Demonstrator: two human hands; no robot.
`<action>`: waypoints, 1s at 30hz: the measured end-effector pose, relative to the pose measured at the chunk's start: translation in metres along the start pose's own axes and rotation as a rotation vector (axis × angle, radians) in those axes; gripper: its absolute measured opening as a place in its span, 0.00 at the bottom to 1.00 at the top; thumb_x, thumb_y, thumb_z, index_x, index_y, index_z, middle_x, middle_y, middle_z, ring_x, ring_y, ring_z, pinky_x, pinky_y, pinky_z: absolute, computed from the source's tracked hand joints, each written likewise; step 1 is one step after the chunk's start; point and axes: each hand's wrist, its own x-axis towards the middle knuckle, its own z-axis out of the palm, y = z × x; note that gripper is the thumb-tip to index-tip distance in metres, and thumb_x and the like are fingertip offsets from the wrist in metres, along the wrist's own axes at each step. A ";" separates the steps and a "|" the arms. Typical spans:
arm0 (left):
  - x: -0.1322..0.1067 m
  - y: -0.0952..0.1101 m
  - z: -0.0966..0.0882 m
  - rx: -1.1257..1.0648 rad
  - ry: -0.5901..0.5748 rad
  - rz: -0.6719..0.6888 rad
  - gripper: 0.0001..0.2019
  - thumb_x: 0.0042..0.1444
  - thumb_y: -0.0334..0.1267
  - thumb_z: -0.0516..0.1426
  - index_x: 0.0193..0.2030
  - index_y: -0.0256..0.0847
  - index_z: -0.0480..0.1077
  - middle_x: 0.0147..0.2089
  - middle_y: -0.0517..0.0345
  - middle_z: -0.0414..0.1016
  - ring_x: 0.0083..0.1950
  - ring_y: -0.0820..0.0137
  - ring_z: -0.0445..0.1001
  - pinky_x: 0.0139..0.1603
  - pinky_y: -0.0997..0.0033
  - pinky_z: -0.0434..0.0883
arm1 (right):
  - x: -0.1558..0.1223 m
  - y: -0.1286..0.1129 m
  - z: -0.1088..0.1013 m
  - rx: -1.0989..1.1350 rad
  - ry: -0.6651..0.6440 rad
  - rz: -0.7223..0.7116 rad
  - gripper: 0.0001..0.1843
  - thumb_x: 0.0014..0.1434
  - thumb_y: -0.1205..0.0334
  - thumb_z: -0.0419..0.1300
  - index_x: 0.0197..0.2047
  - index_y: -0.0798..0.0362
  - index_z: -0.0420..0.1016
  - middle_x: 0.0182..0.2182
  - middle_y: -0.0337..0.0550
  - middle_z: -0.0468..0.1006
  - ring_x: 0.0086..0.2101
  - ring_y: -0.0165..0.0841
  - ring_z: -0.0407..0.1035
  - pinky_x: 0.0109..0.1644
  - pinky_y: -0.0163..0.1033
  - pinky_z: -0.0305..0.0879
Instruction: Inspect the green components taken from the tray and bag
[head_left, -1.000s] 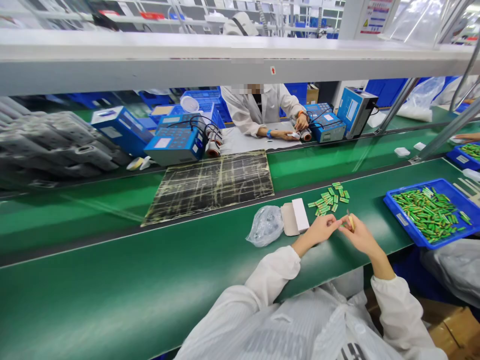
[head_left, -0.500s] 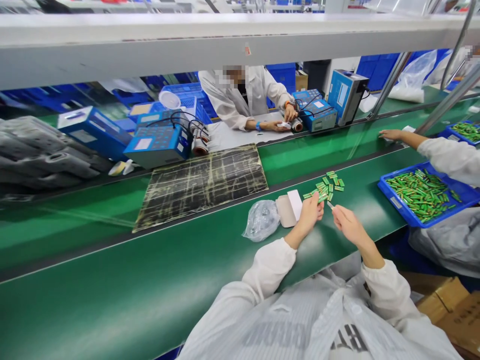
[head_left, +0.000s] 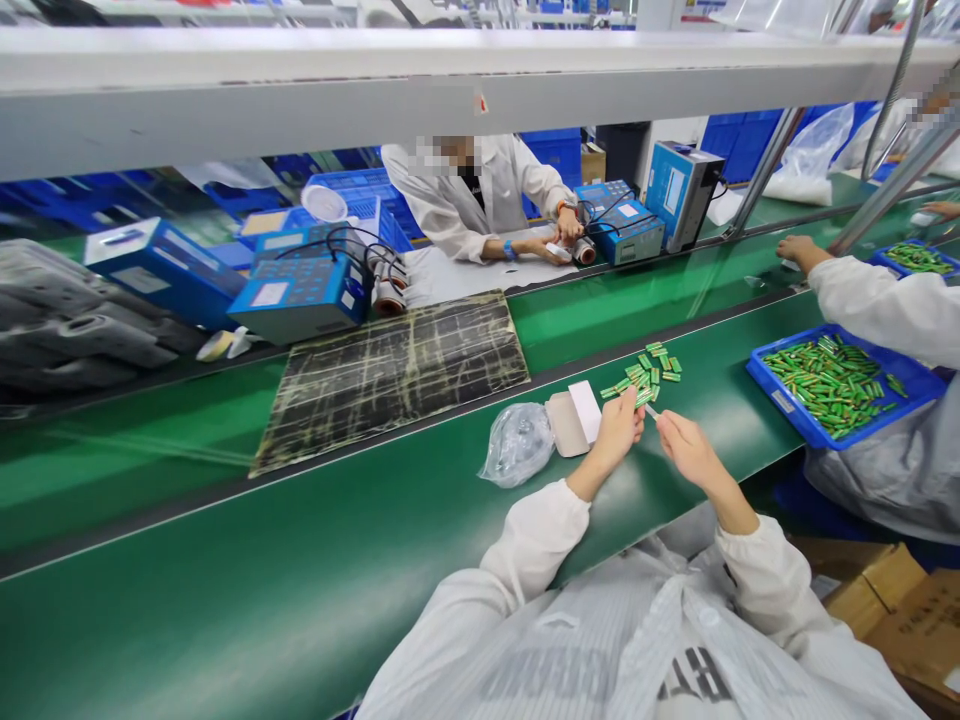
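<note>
My left hand point(head_left: 621, 428) is closed on a small green strip point(head_left: 643, 397) that looks like a narrow circuit board; its fingers partly hide it. In my right hand point(head_left: 684, 446) is a thin, pale, pointed tool point(head_left: 651, 411), pinched between thumb and fingers, too small to name. Its tip is at or very near the strip. Just beyond my hands, several loose green strips point(head_left: 671, 377) lie on the green belt point(head_left: 420, 540). To the left of my left hand are an open white box point(head_left: 568, 428) and a crumpled clear plastic bag point(head_left: 517, 445).
A blue tray point(head_left: 776, 402) full of green strips stands at the right, beside a co-worker's sleeve point(head_left: 885, 305). Across the belt, another person point(head_left: 480, 200) works between blue instruments point(head_left: 300, 285). A dark patterned board point(head_left: 397, 370) lies on the far belt; a white beam point(head_left: 300, 95) spans above.
My right hand has brought the tool tip closer to the strip in my left hand. The co-worker's hand at the right has shifted, and the view has moved slightly.
</note>
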 end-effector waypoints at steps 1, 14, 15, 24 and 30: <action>0.000 0.000 0.000 -0.002 -0.001 -0.003 0.34 0.59 0.75 0.55 0.27 0.41 0.62 0.20 0.68 0.52 0.18 0.80 0.53 0.17 0.79 0.48 | 0.000 0.000 0.000 -0.010 0.003 -0.003 0.29 0.75 0.34 0.48 0.31 0.48 0.59 0.21 0.34 0.63 0.23 0.31 0.55 0.28 0.38 0.53; 0.000 -0.007 -0.006 0.282 -0.012 0.068 0.34 0.64 0.73 0.48 0.27 0.41 0.62 0.19 0.66 0.57 0.19 0.78 0.54 0.20 0.77 0.54 | -0.003 -0.002 -0.002 -0.078 0.033 -0.011 0.29 0.76 0.37 0.46 0.30 0.48 0.59 0.21 0.34 0.64 0.25 0.31 0.58 0.31 0.39 0.55; -0.001 -0.007 -0.006 0.293 -0.010 0.071 0.34 0.64 0.73 0.48 0.27 0.41 0.61 0.19 0.66 0.57 0.19 0.78 0.55 0.20 0.77 0.54 | -0.003 -0.002 -0.002 -0.082 0.030 -0.014 0.28 0.76 0.37 0.46 0.30 0.48 0.59 0.21 0.34 0.64 0.25 0.31 0.58 0.32 0.39 0.55; 0.002 -0.012 0.002 -0.026 -0.098 -0.176 0.35 0.58 0.76 0.54 0.26 0.44 0.54 0.21 0.71 0.49 0.18 0.81 0.48 0.18 0.79 0.46 | -0.005 -0.009 0.001 -0.094 0.018 0.005 0.28 0.74 0.37 0.48 0.29 0.48 0.58 0.20 0.34 0.64 0.25 0.32 0.58 0.31 0.39 0.54; -0.001 -0.014 -0.002 0.290 -0.080 -0.022 0.32 0.65 0.72 0.47 0.27 0.44 0.57 0.20 0.67 0.53 0.20 0.76 0.55 0.21 0.74 0.54 | -0.005 0.001 -0.002 -0.044 0.073 0.027 0.29 0.74 0.35 0.48 0.30 0.48 0.59 0.20 0.33 0.64 0.23 0.31 0.58 0.29 0.38 0.54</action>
